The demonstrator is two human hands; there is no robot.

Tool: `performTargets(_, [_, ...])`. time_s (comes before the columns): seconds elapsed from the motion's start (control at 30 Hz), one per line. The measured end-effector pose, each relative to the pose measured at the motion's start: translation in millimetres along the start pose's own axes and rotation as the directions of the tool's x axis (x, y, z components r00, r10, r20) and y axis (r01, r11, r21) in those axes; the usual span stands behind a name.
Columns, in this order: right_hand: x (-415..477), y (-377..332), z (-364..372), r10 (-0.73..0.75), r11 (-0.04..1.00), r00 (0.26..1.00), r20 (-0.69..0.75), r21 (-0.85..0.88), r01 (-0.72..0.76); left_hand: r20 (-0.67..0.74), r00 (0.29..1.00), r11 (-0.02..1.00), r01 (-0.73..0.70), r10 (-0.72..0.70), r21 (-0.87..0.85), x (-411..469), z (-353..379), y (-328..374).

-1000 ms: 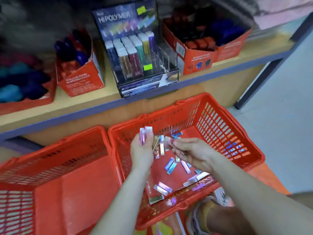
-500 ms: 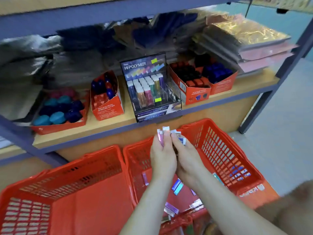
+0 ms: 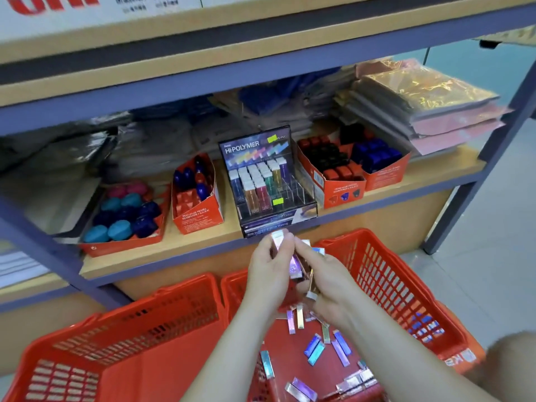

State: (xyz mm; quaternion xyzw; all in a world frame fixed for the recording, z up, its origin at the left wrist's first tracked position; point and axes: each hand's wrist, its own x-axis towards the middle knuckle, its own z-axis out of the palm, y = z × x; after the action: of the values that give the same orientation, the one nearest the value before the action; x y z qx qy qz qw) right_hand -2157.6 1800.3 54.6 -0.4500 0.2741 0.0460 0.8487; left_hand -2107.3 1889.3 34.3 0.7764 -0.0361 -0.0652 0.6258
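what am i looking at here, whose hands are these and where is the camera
There is no machine here. A camera worn on a person's head looks forward and down, so the two arms coming up from the bottom edge are that person's own. The left hand and the right hand together hold a bunch of slim shiny boxes. More of these lie loose in the red basket below. Behind it, a shelf carries a Hi-Polymer display stand with similar boxes standing in rows.

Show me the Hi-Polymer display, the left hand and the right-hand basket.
Hi-Polymer display (image 3: 253, 147), head view, printed header card.
left hand (image 3: 267, 269), head view, back of hand.
right-hand basket (image 3: 387, 275), head view, mesh side wall.
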Motion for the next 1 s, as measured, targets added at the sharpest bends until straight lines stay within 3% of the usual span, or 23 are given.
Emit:
performTargets(0.07, [0.6,-12.7,1.3,0.031,0.999,0.999,0.015,0.022,-0.032,-0.047,0.998,0.998,-0.032,0.030,-0.054,4.5,-5.2,16.4])
performTargets(0.2, [2.8,-36.7,1.9,0.026,1.000,0.992,0.120,-0.010,-0.025,0.023,1.000,0.991,0.002,0.001,-0.134,9.5,-12.9,39.3])
performTargets(0.4, [13.8,-76.7,5.2,-0.010,0.978,0.979,0.204,-0.200,0.051,0.041,0.999,0.994,0.026,-0.022,-0.103,21.5,-28.2,64.8])
performTargets(0.57, [22.4,-87.5,3.1,-0.001,0.953,0.943,0.332,-0.285,0.101,0.030,0.998,0.998,-0.063,0.063,0.008,31.3,-31.8,71.8])
performTargets(0.73, [36.9,-96.2,1.6,-0.062,0.958,0.959,0.277,-0.252,0.135,0.181,0.983,0.998,-0.020,0.032,-0.064,44.4,-49.9,74.5])
performTargets(0.9, [48.7,-107.7,-0.8,-0.109,0.984,0.983,0.149,-0.124,0.128,-0.047,0.989,0.986,-0.137,0.142,0.100,76.6,-67.7,86.6])
performTargets(1.0, [51.6,-112.0,0.0,-0.122,0.988,0.986,0.109,-0.076,0.131,-0.063,0.960,0.911,-0.236,0.272,0.337,95.1,-67.8,91.8])
